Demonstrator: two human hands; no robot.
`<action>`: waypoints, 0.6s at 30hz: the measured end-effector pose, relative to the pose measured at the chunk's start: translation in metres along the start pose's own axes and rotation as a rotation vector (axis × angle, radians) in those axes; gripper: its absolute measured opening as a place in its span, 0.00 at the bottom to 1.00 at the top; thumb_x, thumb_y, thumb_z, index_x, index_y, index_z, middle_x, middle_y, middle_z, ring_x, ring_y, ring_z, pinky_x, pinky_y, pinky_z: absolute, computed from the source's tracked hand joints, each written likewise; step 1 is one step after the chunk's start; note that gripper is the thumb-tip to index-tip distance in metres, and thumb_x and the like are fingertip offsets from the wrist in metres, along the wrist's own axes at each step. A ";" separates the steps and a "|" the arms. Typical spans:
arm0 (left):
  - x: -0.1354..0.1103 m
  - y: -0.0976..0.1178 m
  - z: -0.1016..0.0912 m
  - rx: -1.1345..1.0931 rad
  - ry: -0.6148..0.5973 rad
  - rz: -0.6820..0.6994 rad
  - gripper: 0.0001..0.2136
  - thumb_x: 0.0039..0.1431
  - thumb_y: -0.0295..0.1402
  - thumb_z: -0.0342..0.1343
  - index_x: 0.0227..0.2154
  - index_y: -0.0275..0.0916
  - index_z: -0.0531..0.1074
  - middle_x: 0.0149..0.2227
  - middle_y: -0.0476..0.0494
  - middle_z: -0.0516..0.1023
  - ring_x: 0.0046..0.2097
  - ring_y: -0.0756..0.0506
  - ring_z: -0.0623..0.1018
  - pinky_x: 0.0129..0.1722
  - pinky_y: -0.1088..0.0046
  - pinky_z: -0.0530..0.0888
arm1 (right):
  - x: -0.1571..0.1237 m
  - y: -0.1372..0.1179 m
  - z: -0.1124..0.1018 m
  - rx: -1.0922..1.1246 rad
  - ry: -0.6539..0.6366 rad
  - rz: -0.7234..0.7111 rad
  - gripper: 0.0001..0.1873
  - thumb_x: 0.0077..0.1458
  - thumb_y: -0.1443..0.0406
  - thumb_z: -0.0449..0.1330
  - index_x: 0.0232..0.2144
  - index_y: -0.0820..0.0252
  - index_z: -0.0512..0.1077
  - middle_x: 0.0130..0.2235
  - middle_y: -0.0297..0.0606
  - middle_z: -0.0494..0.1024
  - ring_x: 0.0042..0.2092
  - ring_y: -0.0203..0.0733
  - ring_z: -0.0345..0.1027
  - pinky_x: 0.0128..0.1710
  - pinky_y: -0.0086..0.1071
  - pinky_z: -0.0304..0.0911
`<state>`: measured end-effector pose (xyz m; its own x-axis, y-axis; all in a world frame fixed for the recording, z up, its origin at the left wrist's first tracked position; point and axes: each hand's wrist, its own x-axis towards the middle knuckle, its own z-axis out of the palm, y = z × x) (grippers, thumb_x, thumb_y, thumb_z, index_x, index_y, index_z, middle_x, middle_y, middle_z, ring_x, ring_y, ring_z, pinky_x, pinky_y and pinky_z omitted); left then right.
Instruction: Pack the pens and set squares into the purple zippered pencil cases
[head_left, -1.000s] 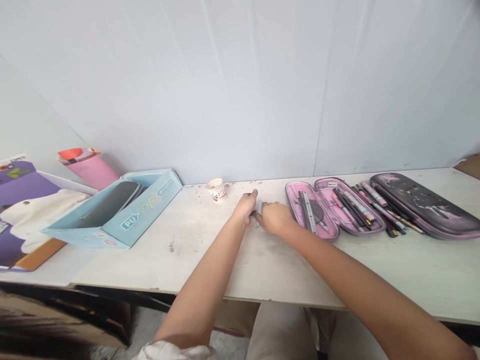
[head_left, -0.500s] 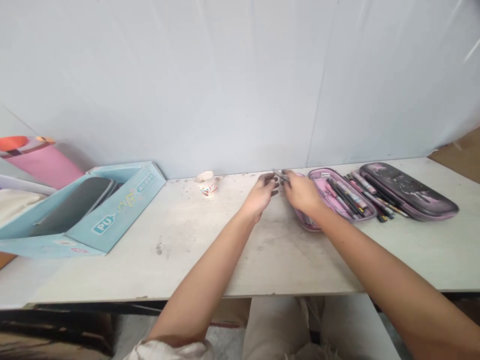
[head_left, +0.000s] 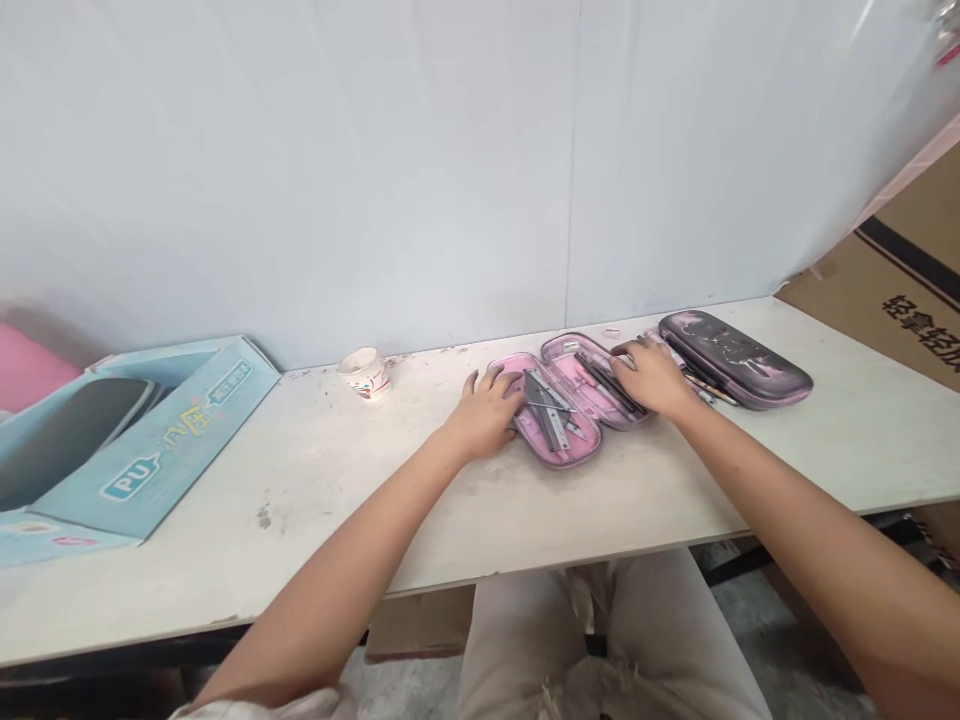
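An open pink zip pencil case lies on the table, holding metal drawing tools in its left half and dark pens in its right. My left hand rests against the case's left rim, its fingers spread and holding nothing visible. My right hand lies over the case's far right edge, beside loose pens, and hides part of them. Just beyond it sits a closed dark case with a pink pattern.
A paper cup stands by the wall on the white, scuffed table. A light blue open box holding a grey item sits at the left. Cardboard leans at the right.
My hands have moved apart from pinching a small silver item above the case and now rest on it. The view has swung right, shifting the table's contents left.
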<state>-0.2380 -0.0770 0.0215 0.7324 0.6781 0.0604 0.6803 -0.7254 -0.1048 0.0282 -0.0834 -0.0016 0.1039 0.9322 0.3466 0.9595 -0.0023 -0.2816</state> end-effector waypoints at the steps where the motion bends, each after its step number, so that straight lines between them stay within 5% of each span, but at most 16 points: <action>1: -0.006 0.003 -0.004 0.000 -0.001 0.036 0.16 0.49 0.33 0.55 0.43 0.40 0.66 0.60 0.38 0.57 0.62 0.34 0.52 0.58 0.44 0.49 | 0.000 0.007 -0.001 -0.011 -0.014 0.008 0.21 0.57 0.60 0.46 0.45 0.65 0.70 0.46 0.51 0.72 0.51 0.50 0.62 0.51 0.38 0.52; 10: -0.029 0.044 -0.025 -0.043 0.029 0.271 0.09 0.53 0.38 0.53 0.33 0.38 0.67 0.38 0.42 0.74 0.56 0.38 0.64 0.60 0.45 0.40 | 0.014 0.004 0.014 0.104 -0.268 0.098 0.28 0.57 0.52 0.43 0.40 0.68 0.72 0.44 0.55 0.74 0.48 0.49 0.67 0.46 0.36 0.57; 14: -0.014 0.053 -0.028 0.014 0.116 0.246 0.15 0.55 0.40 0.51 0.41 0.36 0.66 0.45 0.36 0.72 0.57 0.39 0.64 0.61 0.48 0.41 | 0.021 0.011 0.007 0.290 -0.306 0.121 0.33 0.58 0.48 0.38 0.32 0.65 0.74 0.37 0.48 0.77 0.42 0.45 0.70 0.40 0.33 0.60; 18: 0.016 0.053 -0.030 -0.028 0.194 0.205 0.29 0.53 0.48 0.51 0.54 0.35 0.56 0.58 0.33 0.61 0.61 0.38 0.58 0.61 0.50 0.42 | 0.016 0.012 -0.008 0.874 -0.262 0.074 0.30 0.56 0.46 0.43 0.32 0.62 0.75 0.36 0.41 0.78 0.41 0.41 0.70 0.42 0.30 0.61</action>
<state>-0.1888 -0.1083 0.0470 0.8445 0.4839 0.2296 0.5160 -0.8499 -0.1067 0.0434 -0.0715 0.0077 -0.0079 0.9932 0.1164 0.4016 0.1097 -0.9092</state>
